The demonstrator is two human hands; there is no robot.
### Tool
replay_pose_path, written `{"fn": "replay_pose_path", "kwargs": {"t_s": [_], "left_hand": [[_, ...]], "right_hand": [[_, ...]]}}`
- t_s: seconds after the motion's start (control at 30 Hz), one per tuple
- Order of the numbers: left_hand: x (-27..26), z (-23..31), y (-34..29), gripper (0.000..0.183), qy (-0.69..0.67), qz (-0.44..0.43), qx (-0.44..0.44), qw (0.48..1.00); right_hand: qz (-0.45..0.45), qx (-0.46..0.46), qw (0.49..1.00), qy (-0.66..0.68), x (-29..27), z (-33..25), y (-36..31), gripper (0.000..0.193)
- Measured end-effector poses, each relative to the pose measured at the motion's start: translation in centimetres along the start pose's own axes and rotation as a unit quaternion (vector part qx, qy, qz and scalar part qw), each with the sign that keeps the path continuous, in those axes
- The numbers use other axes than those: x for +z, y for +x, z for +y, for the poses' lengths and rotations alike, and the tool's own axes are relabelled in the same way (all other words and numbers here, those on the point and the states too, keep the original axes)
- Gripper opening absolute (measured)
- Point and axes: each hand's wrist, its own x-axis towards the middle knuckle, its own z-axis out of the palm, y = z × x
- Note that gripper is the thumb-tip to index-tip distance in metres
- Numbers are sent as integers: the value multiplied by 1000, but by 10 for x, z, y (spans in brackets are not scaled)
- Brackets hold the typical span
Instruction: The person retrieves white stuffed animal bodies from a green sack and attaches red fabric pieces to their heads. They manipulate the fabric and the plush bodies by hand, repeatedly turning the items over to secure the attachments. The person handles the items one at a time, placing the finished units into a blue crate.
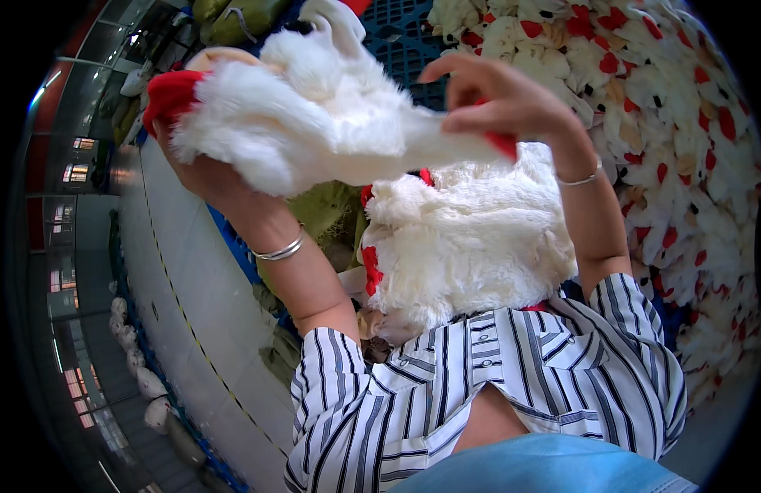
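A limp, unstuffed white plush toy skin [339, 123] with red parts is stretched in the air between my hands. My left hand [196, 168] grips its left end by a red part, with most of the fingers hidden behind the fabric. At the other end, my right hand [504, 103] has its fingers curled around a narrow part with a red tip; its index finger sticks out, bent. Below, close to my body, lies a stack of white plush skins [471, 238] with red bits at its edge.
A large heap of white plush skins [660, 148] with red patches rises on the right. Blue plastic pallets [397, 37] lie ahead, with green sacks [245, 16] at the far left. Along the left runs a pale floor [191, 263] with a striped line, bordered by white bundles [150, 382].
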Motion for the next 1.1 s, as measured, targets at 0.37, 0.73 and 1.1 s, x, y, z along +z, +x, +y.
{"fn": "replay_pose_path", "kwargs": {"t_s": [0.37,0.73,1.1], "left_hand": [[54,-91,-3,28,185,86,-57,977],[-6,-95,-9,23,176,83,-104,975],[-13,-99,-14,24,229,40,-170,958]], "right_hand": [[130,50,975,174,15,12,38,22],[154,-69,984,51,-38,62,-8,27],[-300,-24,954,15,106,-18,-43,45]]}}
